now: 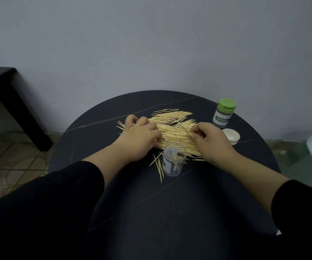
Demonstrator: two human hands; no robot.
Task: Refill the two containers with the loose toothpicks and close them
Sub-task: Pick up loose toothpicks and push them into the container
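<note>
Loose toothpicks (172, 119) lie heaped at centre of table (114, 113), open clear container (173, 160) at heap's near edge. Left hand (138, 136) rests curled on heap, grip unclear; right hand (210, 141) pinches one toothpick (182, 127).

Pale yellow toothpicks (172, 128), black table (170, 203), green lid (227, 105).
</note>
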